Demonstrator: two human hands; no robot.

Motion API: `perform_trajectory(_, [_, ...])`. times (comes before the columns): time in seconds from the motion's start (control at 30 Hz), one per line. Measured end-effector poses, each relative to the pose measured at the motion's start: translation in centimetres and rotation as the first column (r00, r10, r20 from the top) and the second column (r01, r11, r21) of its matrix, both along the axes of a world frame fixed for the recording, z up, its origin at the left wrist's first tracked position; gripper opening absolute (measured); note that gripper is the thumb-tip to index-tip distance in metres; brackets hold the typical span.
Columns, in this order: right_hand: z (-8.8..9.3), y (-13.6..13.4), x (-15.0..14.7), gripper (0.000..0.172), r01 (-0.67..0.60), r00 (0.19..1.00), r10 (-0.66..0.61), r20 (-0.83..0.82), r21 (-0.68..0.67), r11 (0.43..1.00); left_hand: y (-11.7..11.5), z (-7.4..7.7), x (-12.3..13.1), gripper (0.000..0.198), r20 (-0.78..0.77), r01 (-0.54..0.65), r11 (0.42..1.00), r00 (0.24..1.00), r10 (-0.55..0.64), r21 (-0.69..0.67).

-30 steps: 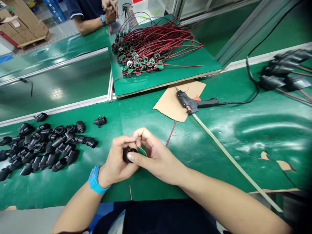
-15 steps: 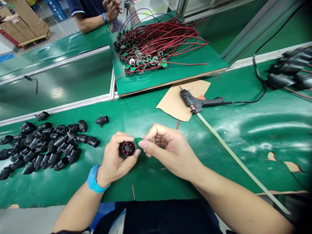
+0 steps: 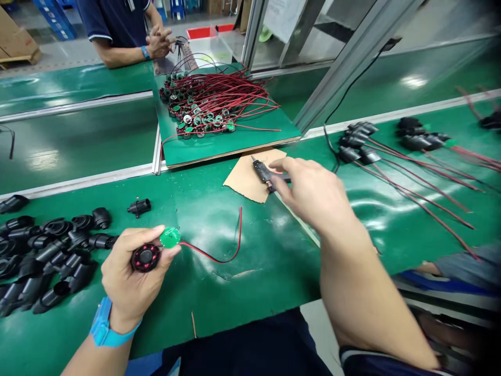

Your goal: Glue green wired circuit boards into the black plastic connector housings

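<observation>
My left hand is closed around a small round motor stator with a black rim and red windings. A round green circuit board sticks out between the thumb and forefinger, beside the stator. From the board a red-and-black wire curves over the green bench. My right hand is over the handle of a black hot glue gun, thumb and forefinger apart on either side of it. The gun lies on a piece of cardboard, nozzle pointing away. A long glue stick trails from its back.
Black plastic housings are heaped at the left, with one housing lying apart. A raised green board bears many wired stators. Wired black housings lie at the right. Across the bench stands a person with hands together.
My right hand has left the circuit board and moved right to the glue gun. My left hand keeps the stator and board, whose wire now shows. The view has swung right.
</observation>
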State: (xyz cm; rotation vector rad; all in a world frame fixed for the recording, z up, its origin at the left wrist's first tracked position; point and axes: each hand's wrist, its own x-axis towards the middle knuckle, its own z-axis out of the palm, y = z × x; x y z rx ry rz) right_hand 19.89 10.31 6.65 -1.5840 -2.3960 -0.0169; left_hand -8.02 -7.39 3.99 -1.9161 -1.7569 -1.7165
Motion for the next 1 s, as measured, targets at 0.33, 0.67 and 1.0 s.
perform_trajectory(0.33, [-5.7,6.0,6.4,0.058,-0.216,0.943,0.253,0.218,-0.181,0.96,0.1,-0.4,1.9,0.024,0.017,0.053,0.964,0.999,-0.05,-0.261])
perform_trajectory(0.67, [-3.8,2.2,5.9,0.042,-0.258,0.947,0.207,-0.245,-0.197,0.946,0.8,-1.6,2.6,0.021,-0.003,0.073,0.958,0.997,-0.077,-0.276])
perform_trajectory(1.0, [-2.1,-6.5,3.4,0.043,-0.625,0.618,0.19,-0.763,-0.331,0.707,0.5,-1.1,2.7,0.025,-0.083,0.085,0.958,0.99,-0.112,-0.276])
